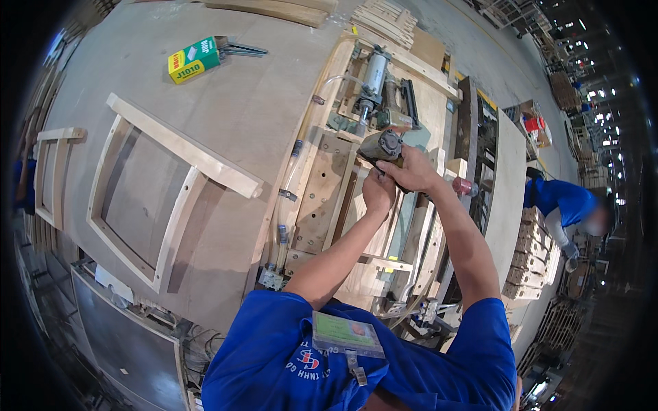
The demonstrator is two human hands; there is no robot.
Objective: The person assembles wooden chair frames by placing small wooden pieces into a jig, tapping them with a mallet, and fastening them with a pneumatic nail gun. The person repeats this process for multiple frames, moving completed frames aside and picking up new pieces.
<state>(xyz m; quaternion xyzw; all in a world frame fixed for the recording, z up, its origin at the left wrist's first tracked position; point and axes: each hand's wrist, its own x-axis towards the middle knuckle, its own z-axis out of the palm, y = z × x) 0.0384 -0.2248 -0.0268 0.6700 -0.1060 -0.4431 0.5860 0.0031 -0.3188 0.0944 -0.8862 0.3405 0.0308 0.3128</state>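
Closest to us: our blue shirt (pixel 274 349), badge (pixel 346 334) clipped on. Past it, our left hand (pixel 378 194) is curled up against the near side of the dark power tool (pixel 381 145); fingertips partly hidden, can't tell what they grip. Our right hand (pixel 414 171) has its fingers wrapped round the tool, thumb on the near side. Tool sits above the wooden jig (pixel 321 188); can't tell if they touch. Left of the jig, wooden frame (pixel 181 145) on the board. Farther: metal cylinder (pixel 375 72), green-yellow box (pixel 195 61) lying on its side. Far right, co-worker (pixel 565 198) in blue beside stacked wood (pixel 531 257).
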